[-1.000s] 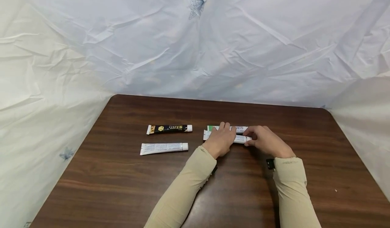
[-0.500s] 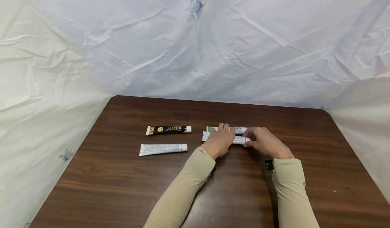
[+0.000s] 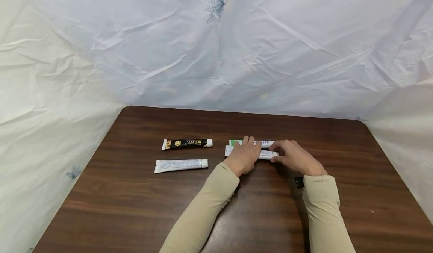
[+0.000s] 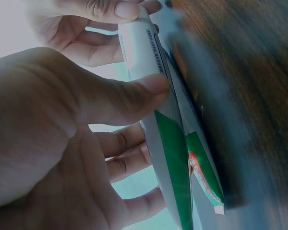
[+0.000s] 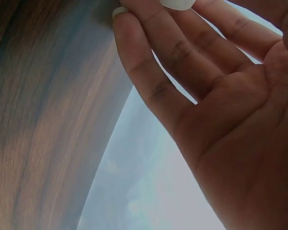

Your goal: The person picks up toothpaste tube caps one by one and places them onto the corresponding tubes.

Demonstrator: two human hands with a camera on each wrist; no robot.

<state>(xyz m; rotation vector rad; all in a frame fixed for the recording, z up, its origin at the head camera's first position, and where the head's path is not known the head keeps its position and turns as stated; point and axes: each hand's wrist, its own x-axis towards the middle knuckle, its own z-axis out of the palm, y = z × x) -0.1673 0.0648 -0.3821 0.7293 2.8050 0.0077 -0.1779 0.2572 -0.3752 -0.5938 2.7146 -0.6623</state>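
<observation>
My left hand (image 3: 241,157) lies over a white toothpaste tube (image 3: 265,154), pinching its body between thumb and fingers. At the tube's cap end, my right hand (image 3: 295,157) holds the cap between thumb and fingers. In the left wrist view, the held tube (image 4: 170,148) shows a green band, and the other hand's thumb rests by its cap. Just behind it lies a second toothpaste tube (image 3: 235,142) with a green end, partly hidden by my left fingers. In the right wrist view only the white cap (image 5: 178,4) shows at the top edge.
To the left lie a black and gold tube (image 3: 187,144) and, nearer, a white tube (image 3: 181,165), both with caps pointing right. The brown wooden table (image 3: 135,208) is bounded at the back and sides by white sheeting (image 3: 169,57).
Both hands stay on the same tube with almost no movement. The head view shifts very slightly.
</observation>
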